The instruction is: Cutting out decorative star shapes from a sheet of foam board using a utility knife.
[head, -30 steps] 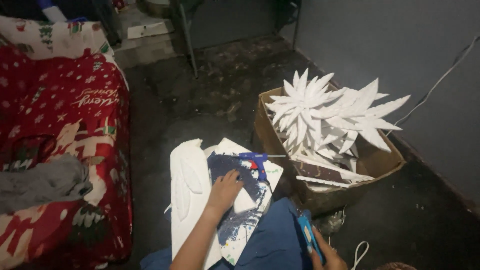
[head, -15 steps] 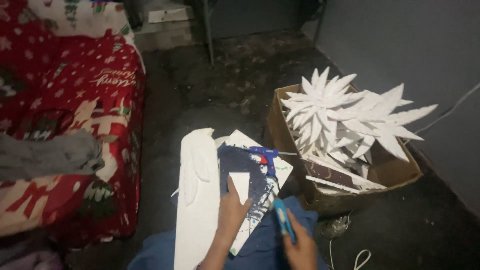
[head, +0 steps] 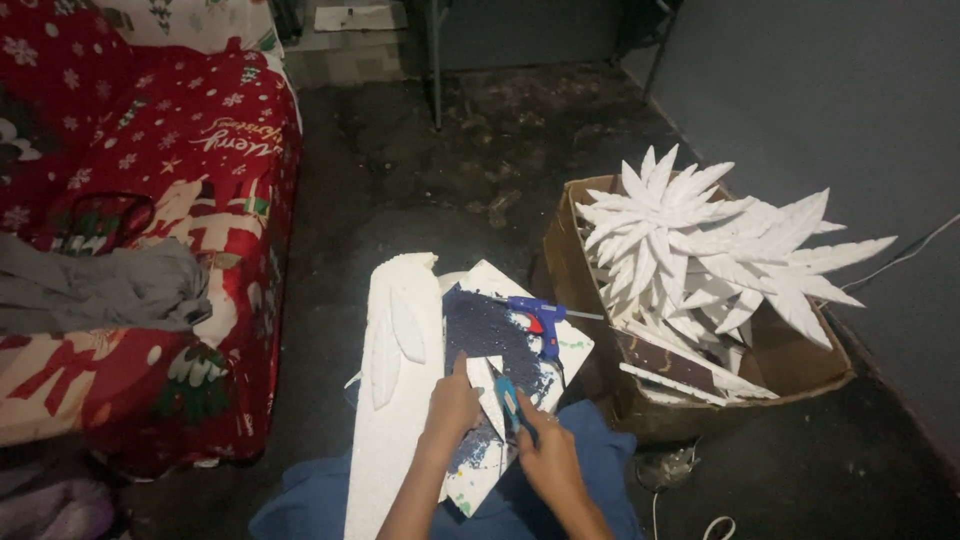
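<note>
Dark concrete floor (head: 400, 180) — red bedspread (head: 150, 200) left, cardboard box (head: 700, 400) right.

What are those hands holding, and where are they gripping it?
The right hand grips a blue cutter by its lower end. The left hand only presses on a white foam piece.

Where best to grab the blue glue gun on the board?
Probably by its handle: the glue gun lies flat on the board, nozzle pointing right toward the box, grip angling back toward the hands. Come from above on the near side; nothing covers it there.
</note>
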